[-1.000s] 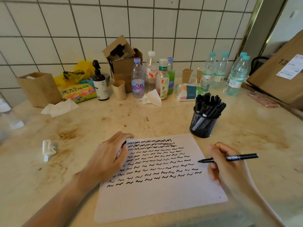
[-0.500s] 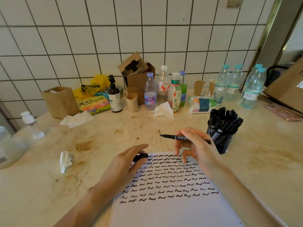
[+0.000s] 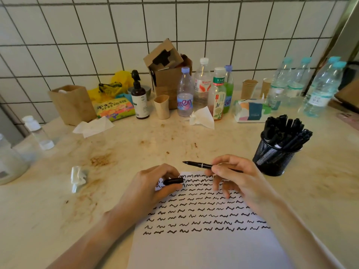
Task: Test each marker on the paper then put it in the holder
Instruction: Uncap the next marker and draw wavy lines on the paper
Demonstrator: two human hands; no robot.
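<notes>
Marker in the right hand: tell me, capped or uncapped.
Uncapped: the marker shows a bare tip, and the left hand holds its cap.

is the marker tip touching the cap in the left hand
Apart. The head view shows the marker tip in the air above the cap, with bare counter visible between them; the left hand pinches the cap lower down.

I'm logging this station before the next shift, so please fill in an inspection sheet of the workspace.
Surface: pale stone counter, brown stains.
Job's things: white paper sheet with rows of black squiggles; uncapped black marker; black cap; black mesh holder full of markers.
Clutter: plastic bottles, crumpled tissues, open cardboard box, tissue pack.
Grippers: left hand pinches the cap; right hand holds the marker.
Cables: nothing seen.
Surroundings: white tiled wall.
</notes>
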